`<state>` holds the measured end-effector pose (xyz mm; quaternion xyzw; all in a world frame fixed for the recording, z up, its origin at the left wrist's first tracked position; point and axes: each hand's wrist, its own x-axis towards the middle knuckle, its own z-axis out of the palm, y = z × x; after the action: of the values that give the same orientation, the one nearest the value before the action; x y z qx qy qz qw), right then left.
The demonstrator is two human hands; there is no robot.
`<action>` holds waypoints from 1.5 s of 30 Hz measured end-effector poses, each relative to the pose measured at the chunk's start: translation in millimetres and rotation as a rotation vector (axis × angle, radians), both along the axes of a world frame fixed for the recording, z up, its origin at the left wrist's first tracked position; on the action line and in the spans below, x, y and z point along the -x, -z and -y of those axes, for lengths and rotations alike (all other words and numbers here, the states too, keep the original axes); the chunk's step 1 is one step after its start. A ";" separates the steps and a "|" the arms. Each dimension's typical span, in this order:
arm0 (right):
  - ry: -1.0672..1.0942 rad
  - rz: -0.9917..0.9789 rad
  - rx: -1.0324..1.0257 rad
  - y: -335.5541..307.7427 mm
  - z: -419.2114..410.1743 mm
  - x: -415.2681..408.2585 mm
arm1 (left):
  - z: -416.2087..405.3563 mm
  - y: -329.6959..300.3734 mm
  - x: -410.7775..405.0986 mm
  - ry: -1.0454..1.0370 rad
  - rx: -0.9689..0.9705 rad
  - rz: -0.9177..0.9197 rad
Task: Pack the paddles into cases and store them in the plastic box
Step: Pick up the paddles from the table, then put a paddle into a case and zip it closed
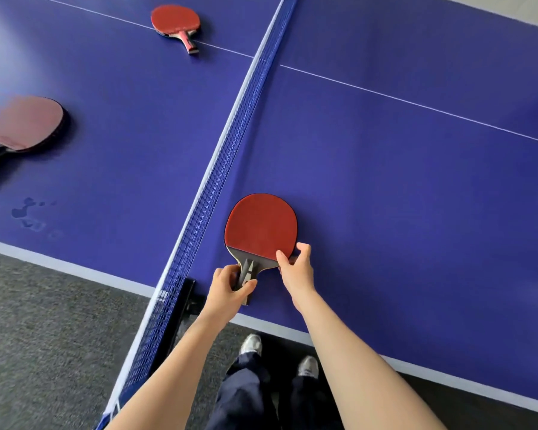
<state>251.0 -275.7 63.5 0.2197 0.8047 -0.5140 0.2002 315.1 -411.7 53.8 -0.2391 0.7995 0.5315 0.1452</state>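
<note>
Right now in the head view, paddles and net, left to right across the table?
Blurred paddle at the left edge → far paddle on the centre line → net → paddle held by the left hand and right hand.

A single head-worn view looks steeply down and forward from standing height over the near edge of a blue table [385, 181]. The net [227, 144] runs diagonally up the frame, so the camera faces across the table, slightly tilted. Floor [44, 321] and shoes [251, 343] fill the bottom; wide-angle lens bends the edges.
</note>
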 end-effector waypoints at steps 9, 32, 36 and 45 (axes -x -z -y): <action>0.059 -0.030 -0.042 1.5 8.8 -4.0 | -10.1 -3.8 -5.3 -0.050 0.084 -0.039; -0.412 -0.246 -0.616 -48.7 -120.4 5.0 | -53.8 -58.9 61.3 0.638 0.767 -0.404; -0.425 -0.238 -0.770 -71.4 -171.8 -1.6 | -96.7 -76.9 92.3 0.948 0.880 -0.345; -0.392 -0.156 -0.994 -118.2 -305.9 -45.4 | -225.4 -128.9 103.4 1.215 1.029 -0.300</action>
<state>296.4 30.3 181.7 0.0946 0.9893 -0.0389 0.1039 211.8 -186.3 182.7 0.2738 0.9451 -0.0481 0.1717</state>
